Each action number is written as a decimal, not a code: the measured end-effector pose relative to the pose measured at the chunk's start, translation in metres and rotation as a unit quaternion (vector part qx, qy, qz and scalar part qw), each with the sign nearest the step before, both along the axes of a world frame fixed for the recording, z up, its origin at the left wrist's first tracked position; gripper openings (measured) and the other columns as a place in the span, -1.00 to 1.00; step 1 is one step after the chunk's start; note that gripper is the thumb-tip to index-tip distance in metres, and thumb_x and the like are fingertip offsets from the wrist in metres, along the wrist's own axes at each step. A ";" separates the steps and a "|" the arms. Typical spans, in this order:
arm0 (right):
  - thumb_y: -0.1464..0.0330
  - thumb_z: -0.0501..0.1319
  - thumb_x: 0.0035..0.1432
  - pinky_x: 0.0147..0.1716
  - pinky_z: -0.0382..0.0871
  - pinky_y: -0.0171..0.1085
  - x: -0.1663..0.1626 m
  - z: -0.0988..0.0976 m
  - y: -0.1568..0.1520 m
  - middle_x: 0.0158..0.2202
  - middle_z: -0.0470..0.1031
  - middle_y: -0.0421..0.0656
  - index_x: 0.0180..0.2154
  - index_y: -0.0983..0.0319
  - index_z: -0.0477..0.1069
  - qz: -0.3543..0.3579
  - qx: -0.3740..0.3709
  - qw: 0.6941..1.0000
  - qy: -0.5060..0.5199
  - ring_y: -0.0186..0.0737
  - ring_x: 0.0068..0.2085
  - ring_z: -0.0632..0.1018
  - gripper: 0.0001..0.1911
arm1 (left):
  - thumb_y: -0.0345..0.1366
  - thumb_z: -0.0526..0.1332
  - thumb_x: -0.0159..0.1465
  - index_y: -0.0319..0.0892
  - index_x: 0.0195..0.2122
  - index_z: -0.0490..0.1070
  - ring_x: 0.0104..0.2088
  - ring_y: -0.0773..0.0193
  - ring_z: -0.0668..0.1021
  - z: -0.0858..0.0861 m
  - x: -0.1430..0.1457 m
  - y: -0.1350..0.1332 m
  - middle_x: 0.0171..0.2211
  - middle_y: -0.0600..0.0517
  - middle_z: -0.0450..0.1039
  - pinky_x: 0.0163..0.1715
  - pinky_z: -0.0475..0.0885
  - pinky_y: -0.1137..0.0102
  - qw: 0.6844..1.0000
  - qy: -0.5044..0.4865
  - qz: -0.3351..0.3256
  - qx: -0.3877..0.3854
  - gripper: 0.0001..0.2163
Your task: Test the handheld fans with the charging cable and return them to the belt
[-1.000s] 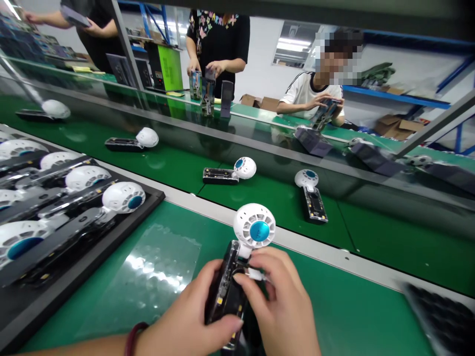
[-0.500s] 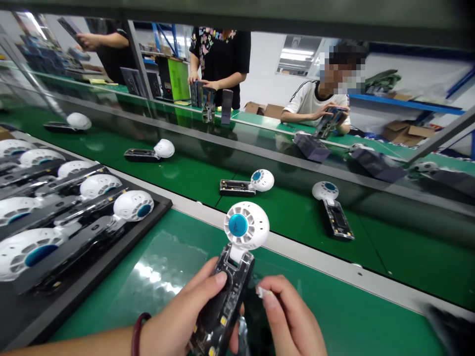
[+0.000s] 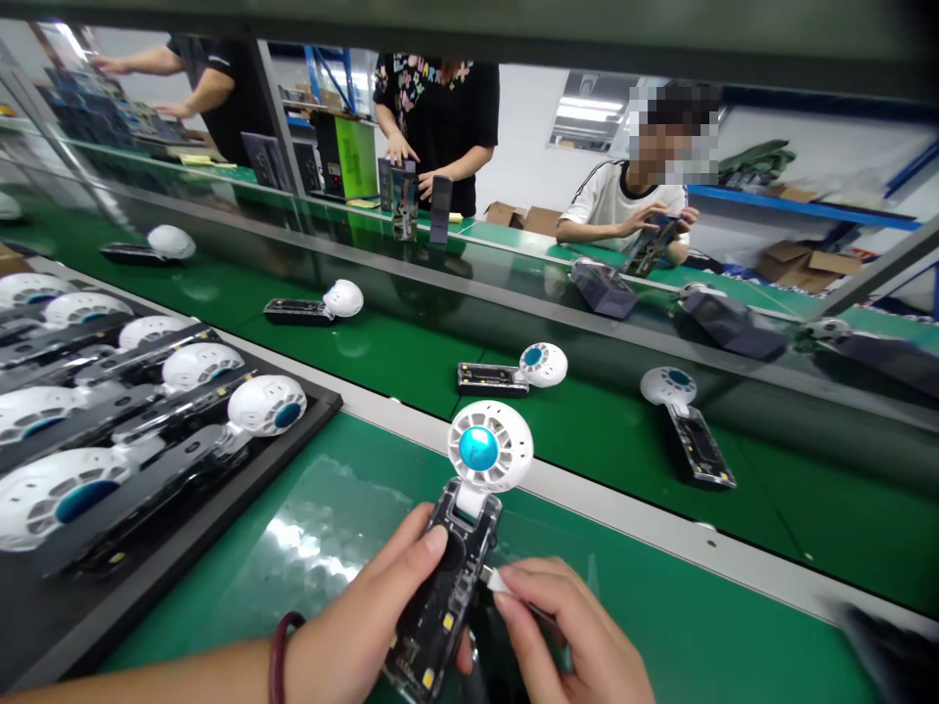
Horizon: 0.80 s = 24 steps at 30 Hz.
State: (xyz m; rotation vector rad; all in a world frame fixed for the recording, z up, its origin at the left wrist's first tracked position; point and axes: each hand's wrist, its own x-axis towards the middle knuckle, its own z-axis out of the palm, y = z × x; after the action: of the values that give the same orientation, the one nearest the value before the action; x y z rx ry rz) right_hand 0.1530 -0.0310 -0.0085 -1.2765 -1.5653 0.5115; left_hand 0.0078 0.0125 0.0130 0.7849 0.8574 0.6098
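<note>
My left hand (image 3: 374,606) is wrapped round the dark, see-through body of a handheld fan (image 3: 447,587), thumb on its front. Its round white head with a shiny blue centre points up and away, and small yellow lights or chips dot the body. Between the thumb and fingers of my right hand (image 3: 564,626) is a small white cable plug (image 3: 497,581) with a metal tip. That tip is at the right side edge of the fan body; whether it sits inside a port I cannot tell.
On the left, a dark tray (image 3: 315,411) holds several similar fans. Beyond the pale rail (image 3: 623,494), more fans (image 3: 543,365) lie on a green conveyor belt (image 3: 396,362). Across it, several people handle boxes. A blurred dark object (image 3: 895,645) is at lower right.
My right hand has brought the white plug left, up to the fan's side. The fans on the belt have shifted right. Across the belt, a co-worker's hands have moved over the boxes.
</note>
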 end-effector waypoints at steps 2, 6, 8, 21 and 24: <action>0.52 0.09 0.07 -0.38 0.28 -0.41 0.002 0.001 0.000 -0.39 0.41 -0.22 -0.33 0.16 0.30 0.004 0.003 1.000 -0.017 -0.35 -0.37 0.41 -0.85 | 0.00 -0.05 0.18 -0.14 -0.20 0.16 -0.59 0.34 0.45 -0.002 -0.001 0.001 -0.61 0.10 0.37 -0.61 0.30 0.51 1.000 -0.005 -0.014 0.011 -0.67; 0.52 0.09 0.08 -0.39 0.27 -0.40 0.004 0.001 0.001 -0.40 0.41 -0.23 -0.34 0.15 0.30 0.008 0.006 0.999 -0.040 -0.35 -0.39 0.41 -0.84 | -0.08 -0.07 0.23 -0.10 -0.19 0.19 -0.54 0.36 0.46 -0.003 -0.005 0.002 -0.56 0.12 0.39 -0.54 0.33 0.51 0.996 0.051 -0.027 0.074 -0.74; 0.50 0.09 0.08 -0.39 0.27 -0.41 0.004 -0.001 0.002 -0.42 0.42 -0.25 -0.35 0.14 0.31 0.005 0.004 0.999 -0.040 -0.35 -0.39 0.41 -0.86 | -0.08 -0.09 0.24 -0.10 -0.21 0.20 -0.53 0.36 0.45 -0.002 -0.006 0.001 -0.57 0.13 0.40 -0.50 0.34 0.50 0.991 0.083 -0.033 0.103 -0.75; 0.17 0.06 0.05 -0.62 0.27 -0.44 0.031 0.019 0.008 -0.62 0.20 -0.33 -0.10 0.18 0.20 -0.140 -0.145 0.973 -0.109 -0.36 -0.65 0.33 -0.62 | -0.05 -0.14 0.24 -0.21 -0.28 0.20 -0.45 0.27 0.50 0.011 0.011 0.109 -0.48 0.06 0.38 -0.47 0.41 0.36 0.896 0.306 0.141 0.290 -0.67; 0.23 0.06 0.04 -0.68 0.23 -0.43 0.046 0.005 0.000 -0.68 0.28 -0.32 -0.41 0.13 0.31 -0.050 -0.177 0.955 -0.233 -0.34 -0.67 0.35 -0.86 | -0.15 0.00 0.23 -0.26 -0.27 0.31 -0.35 0.29 0.47 0.007 0.023 0.161 -0.34 0.01 0.39 -0.34 0.38 0.29 0.845 0.381 0.146 0.346 -0.73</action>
State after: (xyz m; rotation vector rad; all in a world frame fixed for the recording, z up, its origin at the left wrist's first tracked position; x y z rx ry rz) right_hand 0.1995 -0.0311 -0.0035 -1.8427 -1.8347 0.4590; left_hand 0.0308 0.1736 0.0203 1.6374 1.5369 0.9169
